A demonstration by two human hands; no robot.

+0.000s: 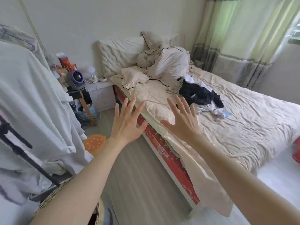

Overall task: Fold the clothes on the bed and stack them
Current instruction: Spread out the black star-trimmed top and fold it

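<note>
A garment rack (24,98) is crowding the left edge. The left hand (125,122) is hovering over the floor strip (138,168), fingers spread, holding nothing; the right hand (181,120) likewise above the bed's edge (170,158). The unfolded clothes (201,95) are lying mid-bed beyond.

From the clothes pile (201,96), I see open sheet on the bed (253,127) toward its foot. Bunched bedding (168,65) crowds just behind the pile, and the garment rack (29,98) stands well apart across the floor.
</note>
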